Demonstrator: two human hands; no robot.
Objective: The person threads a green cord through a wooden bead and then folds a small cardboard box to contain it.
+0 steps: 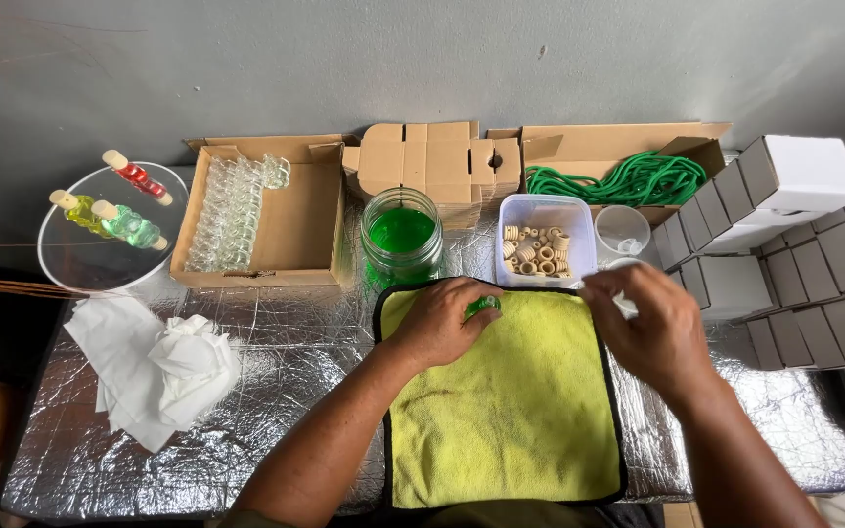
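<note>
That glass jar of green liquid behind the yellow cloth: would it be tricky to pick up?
The glass jar looks nearly full, so probably heavy for its size. No lid shows, so tilting might spill. Smooth glass may slip, and could break if dropped on the foil-covered table.

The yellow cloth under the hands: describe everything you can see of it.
The square yellow microfibre cloth with dark edging lies flat on the silver foil-covered table, directly in front of the person. Its pile looks soft and slightly fuzzy, with no visible stains. The left hand rests on its upper left part, fingers around a small green-filled glass bottle. The right hand hovers over its upper right corner. Its far edge lies close to the glass jar of green liquid and the clear plastic tub of beige rings.
</note>
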